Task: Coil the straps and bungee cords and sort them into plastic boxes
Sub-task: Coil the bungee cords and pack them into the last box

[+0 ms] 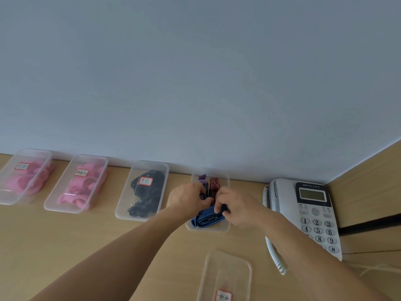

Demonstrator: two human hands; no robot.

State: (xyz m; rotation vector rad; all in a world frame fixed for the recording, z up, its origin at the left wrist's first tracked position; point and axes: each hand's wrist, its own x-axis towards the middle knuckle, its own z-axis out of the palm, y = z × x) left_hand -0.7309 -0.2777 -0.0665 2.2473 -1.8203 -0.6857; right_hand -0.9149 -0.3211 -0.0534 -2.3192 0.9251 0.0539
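Hands: the right hand (236, 208) grips one end of a coiled blue striped strap (206, 219), fingers curled round it. The left hand (187, 199) is curled at the strap's other side; whether it grips anything cannot be told. The strap lies in the front half of a clear plastic box (209, 230) at the back edge of the counter (86, 246). A red striped strap (214, 185) and a purple strap (202, 179) lie behind it. A telephone (312, 211) stands just right of the box.

blue-striped strap (207, 218), pink coils (83, 185)
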